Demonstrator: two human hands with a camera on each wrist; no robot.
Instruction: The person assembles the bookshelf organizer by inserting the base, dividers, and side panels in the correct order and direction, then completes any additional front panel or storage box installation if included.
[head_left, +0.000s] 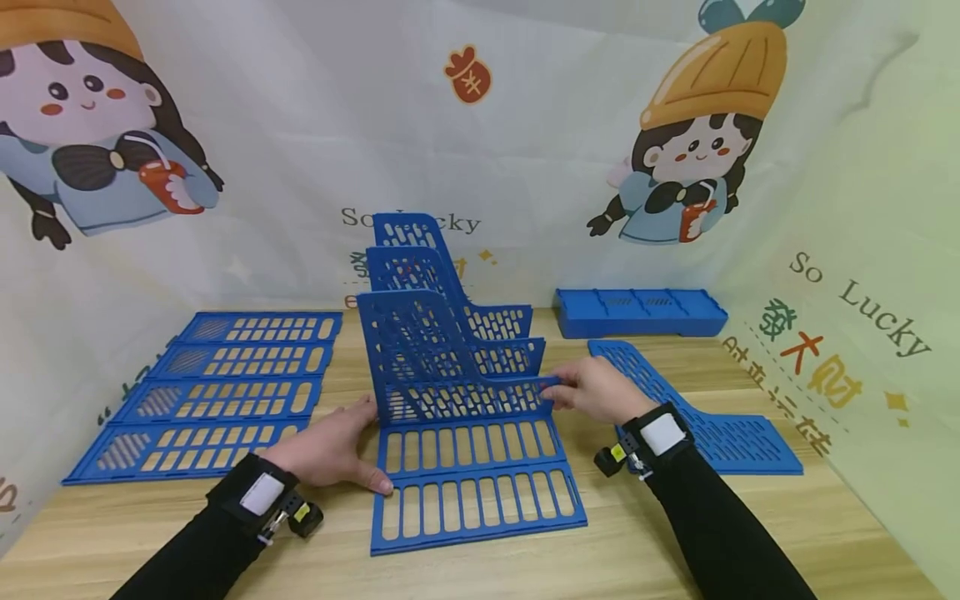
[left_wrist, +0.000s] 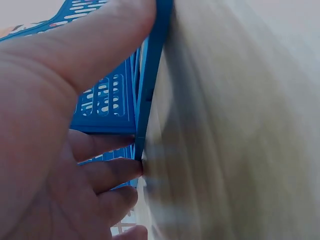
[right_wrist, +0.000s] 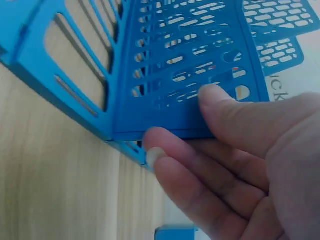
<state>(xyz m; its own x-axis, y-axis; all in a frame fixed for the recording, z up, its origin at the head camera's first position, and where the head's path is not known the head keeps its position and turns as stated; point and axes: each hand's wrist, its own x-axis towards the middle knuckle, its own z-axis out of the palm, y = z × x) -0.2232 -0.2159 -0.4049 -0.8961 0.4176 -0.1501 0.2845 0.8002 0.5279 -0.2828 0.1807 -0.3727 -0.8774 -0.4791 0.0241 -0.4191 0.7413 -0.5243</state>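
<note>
A blue plastic file rack, partly assembled, stands mid-table. Its flat slatted base [head_left: 480, 536] carries several upright dividers, and the nearest is the front divider [head_left: 457, 375]. My right hand [head_left: 596, 387] pinches the low right end of that divider. In the right wrist view the thumb [right_wrist: 230, 117] lies on its perforated face, with fingers on the other side. My left hand [head_left: 333, 446] rests at the rack's left edge, thumb on the base and fingers spread toward the divider's foot. In the left wrist view those fingers [left_wrist: 110, 175] touch the blue edge.
Several slotted blue panels [head_left: 225, 390] lie joined flat at the left. To the right, a loose divider [head_left: 720, 425] lies on the wooden table [head_left: 300, 542]. Behind it sits a long blue piece [head_left: 637, 321] near the printed cloth backdrop [head_left: 540, 167].
</note>
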